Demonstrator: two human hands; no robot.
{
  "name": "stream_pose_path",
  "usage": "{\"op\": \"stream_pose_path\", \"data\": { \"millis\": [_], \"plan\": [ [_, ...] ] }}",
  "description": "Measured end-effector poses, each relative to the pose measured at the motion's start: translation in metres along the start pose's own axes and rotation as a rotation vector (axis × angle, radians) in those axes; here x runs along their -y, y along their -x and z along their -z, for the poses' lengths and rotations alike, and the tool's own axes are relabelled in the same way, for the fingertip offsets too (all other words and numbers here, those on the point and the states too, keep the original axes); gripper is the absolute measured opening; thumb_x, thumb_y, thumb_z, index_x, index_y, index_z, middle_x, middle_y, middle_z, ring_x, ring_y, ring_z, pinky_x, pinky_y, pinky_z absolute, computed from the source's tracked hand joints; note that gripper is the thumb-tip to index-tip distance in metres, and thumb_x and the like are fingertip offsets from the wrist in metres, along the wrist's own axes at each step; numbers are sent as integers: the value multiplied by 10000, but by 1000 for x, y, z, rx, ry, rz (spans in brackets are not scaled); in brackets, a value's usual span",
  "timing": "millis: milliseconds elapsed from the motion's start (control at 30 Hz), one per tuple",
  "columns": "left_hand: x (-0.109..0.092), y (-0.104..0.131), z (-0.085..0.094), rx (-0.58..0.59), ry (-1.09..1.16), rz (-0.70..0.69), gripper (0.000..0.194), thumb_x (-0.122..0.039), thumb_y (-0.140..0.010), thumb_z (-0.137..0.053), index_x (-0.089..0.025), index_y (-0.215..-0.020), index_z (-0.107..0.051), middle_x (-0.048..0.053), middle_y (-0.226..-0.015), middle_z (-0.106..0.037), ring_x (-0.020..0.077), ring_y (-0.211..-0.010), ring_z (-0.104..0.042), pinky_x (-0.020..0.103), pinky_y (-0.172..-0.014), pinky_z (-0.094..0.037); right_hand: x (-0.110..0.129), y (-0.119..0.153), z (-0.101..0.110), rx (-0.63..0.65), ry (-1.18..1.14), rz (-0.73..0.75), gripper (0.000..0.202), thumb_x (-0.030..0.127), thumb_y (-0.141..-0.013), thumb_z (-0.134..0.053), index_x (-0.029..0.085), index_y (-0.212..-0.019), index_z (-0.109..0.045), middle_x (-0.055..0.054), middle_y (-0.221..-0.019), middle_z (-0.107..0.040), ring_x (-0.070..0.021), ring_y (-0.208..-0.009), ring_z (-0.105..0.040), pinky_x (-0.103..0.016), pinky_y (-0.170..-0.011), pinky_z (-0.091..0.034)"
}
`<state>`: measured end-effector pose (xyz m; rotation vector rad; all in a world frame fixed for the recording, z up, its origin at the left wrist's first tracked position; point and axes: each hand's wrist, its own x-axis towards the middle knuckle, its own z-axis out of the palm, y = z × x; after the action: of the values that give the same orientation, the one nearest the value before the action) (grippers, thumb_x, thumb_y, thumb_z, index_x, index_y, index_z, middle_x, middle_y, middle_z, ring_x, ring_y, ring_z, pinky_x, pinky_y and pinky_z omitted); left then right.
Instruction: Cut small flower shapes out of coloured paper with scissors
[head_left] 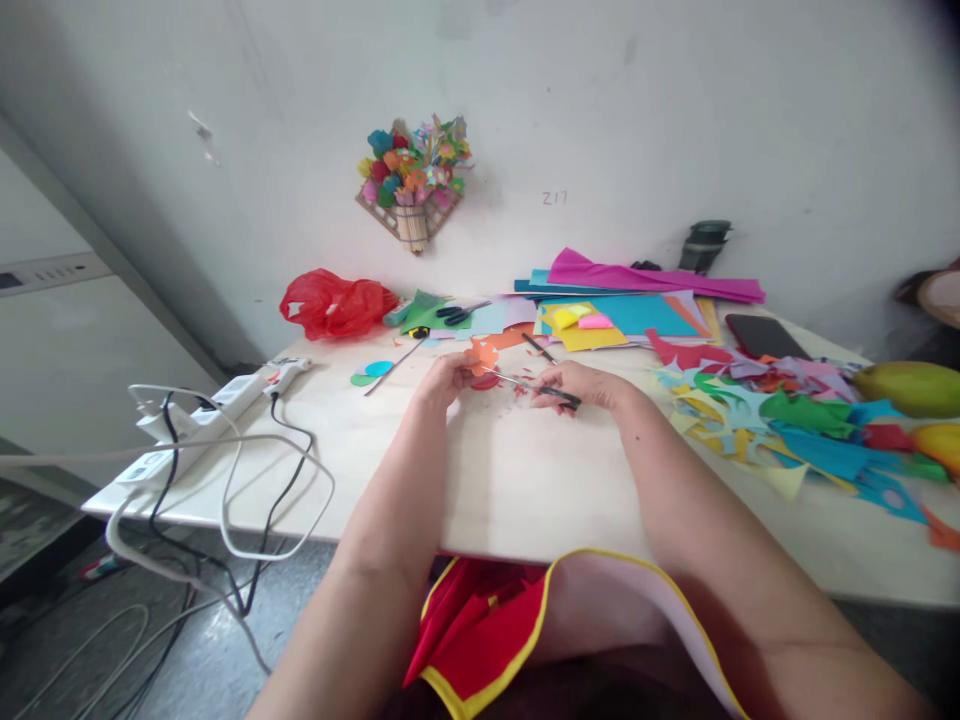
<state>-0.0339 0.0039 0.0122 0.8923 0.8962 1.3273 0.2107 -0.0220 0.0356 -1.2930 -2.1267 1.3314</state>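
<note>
Between the fingers of my left hand [448,380] is a piece of orange paper [484,354] with a wavy cut edge. My right hand [568,385] is closed around the dark handles of a pair of scissors [559,396]. The blades point left and reach the lower edge of the orange paper. Beneath the hands, a red paper piece [486,381] and small red scraps lie on the white table [525,490]. Just behind the scissors lies a dark pen-like stick [538,348]. Whether the blades are apart is too small to tell.
Paper offcuts [810,420] cover the right side, near a phone [765,336] and a yellow-green fruit [907,388]. Coloured sheets [645,316], a second pair of scissors [459,313] and a red plastic bag [330,303] lie at the back. A power strip [225,405] with cables occupies the left.
</note>
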Motion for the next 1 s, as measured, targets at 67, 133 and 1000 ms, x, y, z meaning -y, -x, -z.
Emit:
{"op": "stream_pose_path", "data": {
  "millis": [67,133,1000],
  "plan": [
    [0,1,-1,-3,7,16,116,-46,-639,-628,-110,-727,-666,62,-686,-687,181,-647,-662,324,-698,-573,0,0,-1,-10,-18,7,491,537,-581,-885,143,-820,-717,23,-511,-580,-85,-420,-509,-211,-413,-423],
    [0,1,-2,1,14,28,120,-40,-641,-623,-114,-726,-661,64,-700,-690,183,-659,-667,334,-715,-581,1,0,-2,-16,-20,8,503,542,-576,-889,139,-827,-725,24,-496,-575,-86,-415,-505,-210,-409,-422],
    [3,0,-3,24,5,119,105,-49,-632,-584,-139,-685,-594,54,-630,-668,197,-603,-680,363,-685,-615,10,-1,-7,-44,12,22,442,502,-543,-891,154,-766,-734,53,-451,-505,-77,-445,-443,-216,-432,-367]
  ]
}}
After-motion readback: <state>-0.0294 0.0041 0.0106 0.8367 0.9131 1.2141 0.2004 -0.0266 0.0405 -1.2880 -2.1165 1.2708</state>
